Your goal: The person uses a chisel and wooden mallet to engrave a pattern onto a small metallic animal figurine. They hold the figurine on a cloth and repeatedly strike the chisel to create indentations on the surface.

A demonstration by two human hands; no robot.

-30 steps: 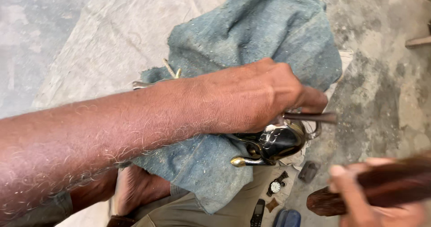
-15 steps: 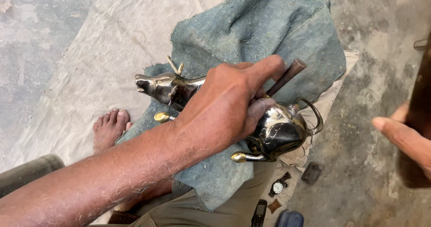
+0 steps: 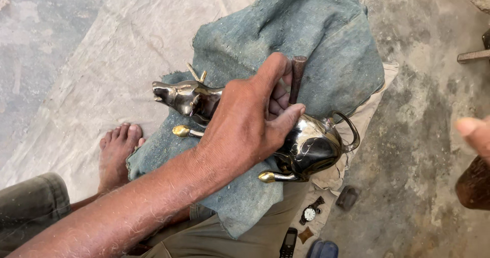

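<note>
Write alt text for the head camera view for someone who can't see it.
A person's left hand presses down on a shiny dark metal bull figurine and grips a brown rod, over a blue-grey cloth on the lap. The right hand shows at the right edge; a bare foot rests on the floor.

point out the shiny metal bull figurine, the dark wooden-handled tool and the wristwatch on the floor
shiny metal bull figurine [image 3: 311, 145], head view, on its polished rump
dark wooden-handled tool [image 3: 297, 77], head view, on the handle's upper end
wristwatch [image 3: 309, 213], head view, on the dial
</note>
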